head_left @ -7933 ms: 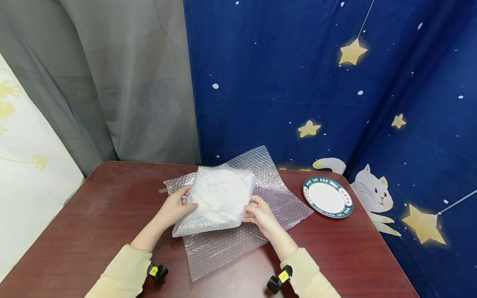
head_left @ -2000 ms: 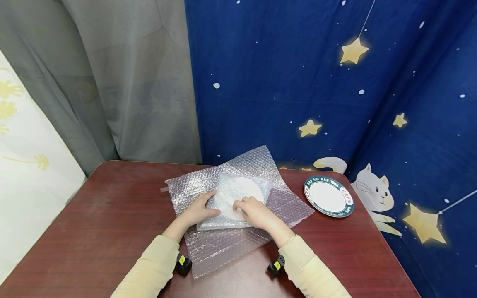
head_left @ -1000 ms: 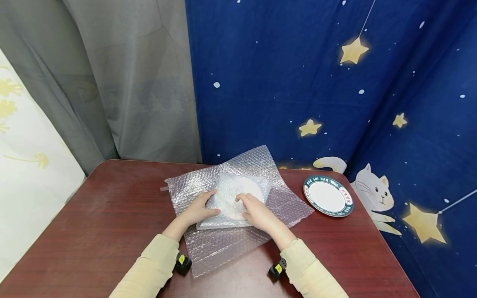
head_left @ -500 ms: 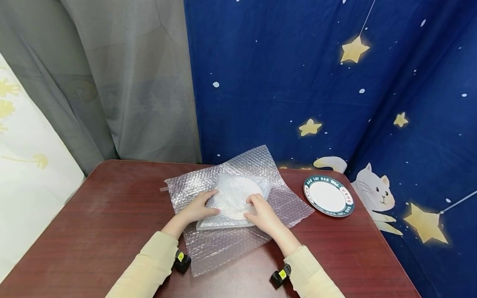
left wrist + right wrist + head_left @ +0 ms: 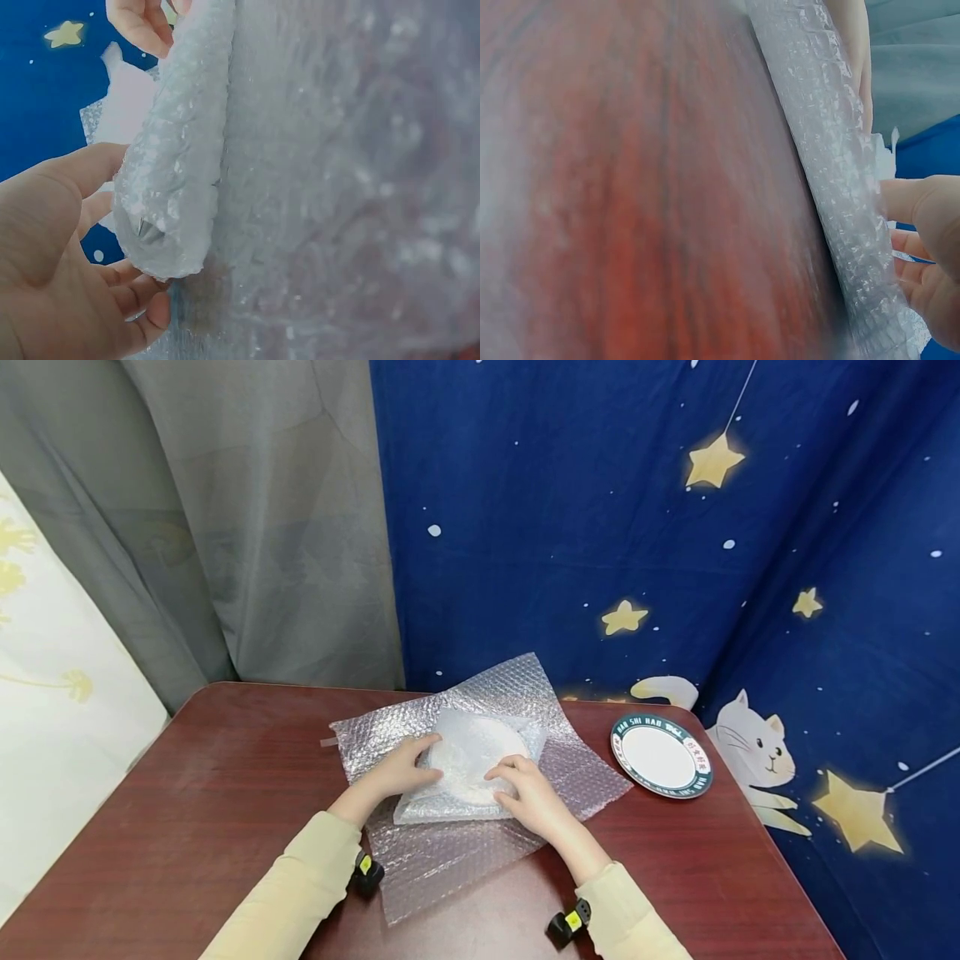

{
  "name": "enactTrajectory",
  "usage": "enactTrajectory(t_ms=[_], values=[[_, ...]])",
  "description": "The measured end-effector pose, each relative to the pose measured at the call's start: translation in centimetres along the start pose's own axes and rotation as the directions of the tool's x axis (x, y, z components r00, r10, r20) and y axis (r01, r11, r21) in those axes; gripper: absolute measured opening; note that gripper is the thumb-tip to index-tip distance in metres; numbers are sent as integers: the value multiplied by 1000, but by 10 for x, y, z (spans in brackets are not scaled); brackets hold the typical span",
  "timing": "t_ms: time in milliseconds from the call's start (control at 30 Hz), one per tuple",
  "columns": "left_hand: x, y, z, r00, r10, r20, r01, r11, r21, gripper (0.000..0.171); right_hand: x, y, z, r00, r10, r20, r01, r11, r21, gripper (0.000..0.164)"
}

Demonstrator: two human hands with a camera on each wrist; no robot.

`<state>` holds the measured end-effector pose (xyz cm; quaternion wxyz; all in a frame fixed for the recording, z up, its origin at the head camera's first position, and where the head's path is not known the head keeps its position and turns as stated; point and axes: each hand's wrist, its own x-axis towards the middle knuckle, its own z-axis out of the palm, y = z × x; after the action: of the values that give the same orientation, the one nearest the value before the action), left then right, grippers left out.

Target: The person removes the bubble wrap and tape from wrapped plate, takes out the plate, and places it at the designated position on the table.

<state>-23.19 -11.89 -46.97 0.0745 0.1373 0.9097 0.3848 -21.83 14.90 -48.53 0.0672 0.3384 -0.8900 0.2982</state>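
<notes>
Currently set against a blue star-print curtain (image 5: 540, 527) and a gray curtain (image 5: 288, 527), working at a red-brown table (image 5: 225, 793).
Got a sheet of bubble wrap (image 5: 453, 860) spread askew on the tabletop, one corner toward the far edge. On that, around mid-sheet, got the package (image 5: 474, 750) lying flat, showing something round and white through the wrap. Just beside the sheet's right corner, apart from it, got a green-rimmed plate (image 5: 660, 756). Gripping the package's left edge with the left hand (image 5: 399, 768), thumb on top, fingers around the side. Touching the package's top right with the right hand (image 5: 528, 792), fingers bent; can't tell if pinching. Wearing a small black camera (image 5: 367, 872) at each cuff.
</notes>
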Motion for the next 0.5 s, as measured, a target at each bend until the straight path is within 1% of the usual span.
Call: enactTrajectory(t_ms=[133, 267, 367, 433, 500], values=[[3, 2, -1, 1000, -9, -24, 10, 1000, 30, 67, -1, -1, -2, 1000, -27, 16, 27, 1000, -8, 27], [6, 5, 0, 999, -16, -40, 17, 1000, 15, 67, -3, -1, -3, 997, -70, 16, 70, 997, -31, 33], [9, 5, 1, 998, -7, -54, 8, 1000, 8, 69, -4, -1, -3, 993, -114, 8, 114, 992, -50, 37], [11, 5, 2, 998, 0, -66, 2, 1000, 24, 70, -4, -1, -2, 991, -137, 1, 137, 989, -64, 40], [13, 4, 3, 997, 12, -77, -8, 999, 43, 71, -5, -1, -2, 990, -143, 2, 143, 987, -77, 42]])
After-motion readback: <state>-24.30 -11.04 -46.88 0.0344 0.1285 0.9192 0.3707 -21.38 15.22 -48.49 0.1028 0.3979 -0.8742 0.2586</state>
